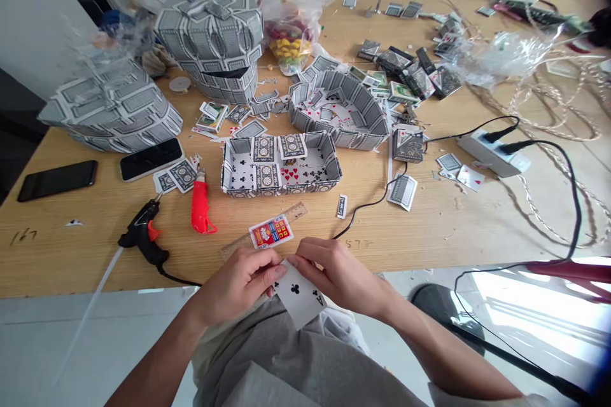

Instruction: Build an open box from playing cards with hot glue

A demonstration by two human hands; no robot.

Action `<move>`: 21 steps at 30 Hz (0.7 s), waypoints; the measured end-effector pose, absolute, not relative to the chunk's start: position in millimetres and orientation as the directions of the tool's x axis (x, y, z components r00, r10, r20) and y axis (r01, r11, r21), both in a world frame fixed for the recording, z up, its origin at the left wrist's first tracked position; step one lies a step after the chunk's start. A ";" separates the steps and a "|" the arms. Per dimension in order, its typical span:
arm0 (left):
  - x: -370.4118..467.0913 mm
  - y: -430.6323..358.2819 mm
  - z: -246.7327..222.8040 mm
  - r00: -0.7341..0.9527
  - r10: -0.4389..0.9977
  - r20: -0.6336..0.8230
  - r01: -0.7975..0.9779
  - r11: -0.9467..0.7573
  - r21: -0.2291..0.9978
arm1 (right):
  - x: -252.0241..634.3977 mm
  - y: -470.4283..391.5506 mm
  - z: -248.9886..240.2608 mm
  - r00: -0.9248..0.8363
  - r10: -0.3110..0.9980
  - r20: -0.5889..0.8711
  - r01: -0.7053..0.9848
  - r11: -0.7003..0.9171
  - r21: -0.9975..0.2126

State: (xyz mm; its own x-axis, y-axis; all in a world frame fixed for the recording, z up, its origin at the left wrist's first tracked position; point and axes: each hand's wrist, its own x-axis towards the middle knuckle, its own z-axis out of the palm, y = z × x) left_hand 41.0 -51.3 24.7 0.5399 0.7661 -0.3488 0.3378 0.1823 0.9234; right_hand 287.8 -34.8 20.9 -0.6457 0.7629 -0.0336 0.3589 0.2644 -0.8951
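Between my hands, over my lap at the table's front edge, is an ace of clubs playing card (296,303), face up and slanted. My left hand (243,283) pinches its left upper edge with thumb and finger. At its upper right edge, the closed fingers of my right hand (337,273) grip the same card. Just beyond my hands lie a red-and-blue printed card (271,231) and a wooden ruler (296,210) partly under it. Farther back stands a rectangular tray (308,189) built from playing cards, with several cards inside.
To the left are a black glue gun (142,229), a red-handled tool (201,206) and two phones (57,180). Woven card boxes (210,32) stand at the back left. A heart-shaped card box (351,137) sits mid-table. A power strip (494,151) with cables lies right.
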 end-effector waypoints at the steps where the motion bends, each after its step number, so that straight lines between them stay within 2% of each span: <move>1: 40.2 -50.9 25.7 0.548 0.760 -0.348 0.351 0.169 0.921 | 288.5 -34.7 20.5 -0.651 0.758 -0.031 0.360 0.273 -0.892; 12: 41.3 -53.7 16.1 0.521 0.788 -0.328 0.352 0.152 0.923 | 288.0 -36.3 21.5 -0.657 0.754 -0.004 0.405 0.349 -0.845; 21: 39.3 -50.6 20.4 0.551 0.763 -0.339 0.372 0.140 0.918 | 290.1 -34.9 23.9 -0.648 0.761 -0.041 0.422 0.313 -0.851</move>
